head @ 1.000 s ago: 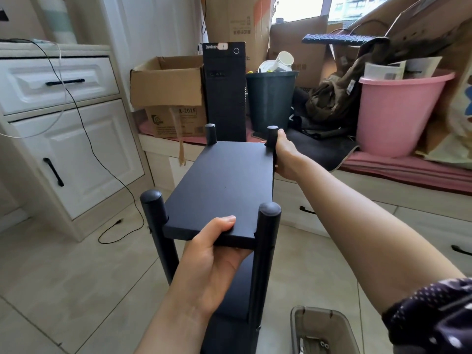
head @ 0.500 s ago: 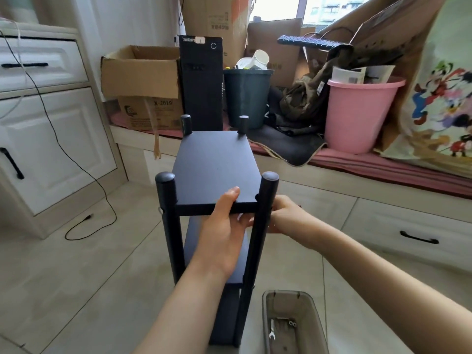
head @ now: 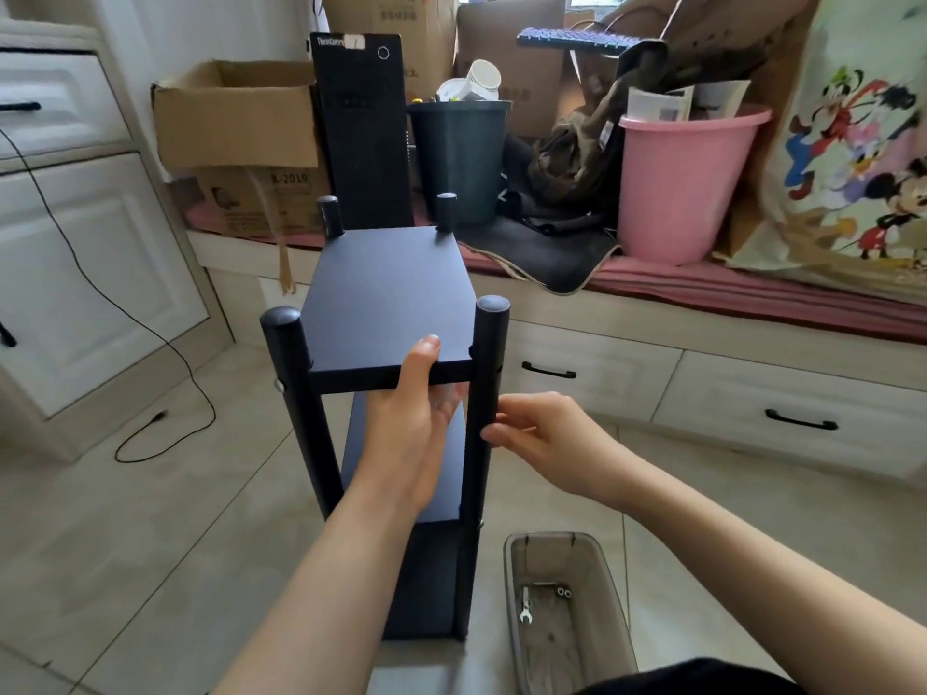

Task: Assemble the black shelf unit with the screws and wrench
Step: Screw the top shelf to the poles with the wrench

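Pale tiled floor; white cabinets at left; a cluttered window seat holds boxes and a pink bucket; the black shelf unit stands upright on the floor, matte, four round posts; left hand grips its top board's front edge; right hand, fingers loosely curled, touches the front right post; a grey bin beside it holds a wrench.

We cannot see the left hand's fingers, tucked under the top board; only its thumb shows. The shelf's feet hide behind our forearm. The right hand's fingertips blur against the post; contact is unclear. In the bin, the screws are too small to count. The frame's bottom edge cuts off both arms.
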Available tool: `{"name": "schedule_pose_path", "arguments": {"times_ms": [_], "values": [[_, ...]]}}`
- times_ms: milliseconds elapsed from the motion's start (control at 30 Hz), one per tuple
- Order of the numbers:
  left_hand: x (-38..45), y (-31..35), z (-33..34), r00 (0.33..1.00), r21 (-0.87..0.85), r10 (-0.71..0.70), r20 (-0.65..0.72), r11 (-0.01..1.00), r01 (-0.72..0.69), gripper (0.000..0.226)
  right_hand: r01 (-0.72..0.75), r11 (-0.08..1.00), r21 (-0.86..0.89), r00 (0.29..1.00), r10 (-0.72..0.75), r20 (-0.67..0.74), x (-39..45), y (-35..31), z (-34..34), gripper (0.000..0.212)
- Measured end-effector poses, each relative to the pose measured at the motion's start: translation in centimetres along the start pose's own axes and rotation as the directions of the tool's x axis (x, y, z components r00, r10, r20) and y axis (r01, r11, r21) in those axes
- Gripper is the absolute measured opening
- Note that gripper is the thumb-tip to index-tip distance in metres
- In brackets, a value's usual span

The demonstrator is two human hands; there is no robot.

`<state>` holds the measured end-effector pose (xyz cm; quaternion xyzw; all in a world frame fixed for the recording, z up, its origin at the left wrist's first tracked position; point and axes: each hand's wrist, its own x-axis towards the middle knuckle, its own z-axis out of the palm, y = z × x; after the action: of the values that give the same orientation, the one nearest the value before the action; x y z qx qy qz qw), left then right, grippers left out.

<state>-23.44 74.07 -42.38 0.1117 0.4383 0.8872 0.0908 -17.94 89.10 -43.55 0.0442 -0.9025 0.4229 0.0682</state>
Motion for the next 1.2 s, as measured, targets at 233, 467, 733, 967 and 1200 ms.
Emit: {"name": "schedule_pose_path", "arguments": {"times_ms": [233,467,733,967,1200], "values": [[0.4,-0.3,-0.1,0.997,-0.024,-0.073,0.018,0.997,0.073,0.04,0.016,0.999,-0.042,1.0,-0.015,0.019,0.7,0.3,-0.3,0.02],[0.0,-0.1,0.4,0.997,0.014,-0.044,-0.064,0.999,0.045,0.049,0.024,0.997,-0.074,1.0,-0.024,-0.005,0.5,0.8,0.2,0.019],[0.2,-0.9,0.4,0.996,0.153,-0.089,-0.02,0.984,0.091,0.043,0.014,0.999,-0.04,0.999,-0.015,-0.033,0.6,0.8,0.7,0.018],[0.2,-0.6,0.4,0.99,0.21,-0.138,-0.001,0.968,0.135,0.061,-0.02,0.998,0.052,0.997,0.024,-0.077,0.4,1.4,0.4,0.015],[0.2,-0.7,0.3,0.993,0.29,-0.115,0.014,0.951,0.107,0.061,-0.224,0.974,-0.019,0.972,0.225,0.063,-2.7,8.4,-1.2,0.013]]}}
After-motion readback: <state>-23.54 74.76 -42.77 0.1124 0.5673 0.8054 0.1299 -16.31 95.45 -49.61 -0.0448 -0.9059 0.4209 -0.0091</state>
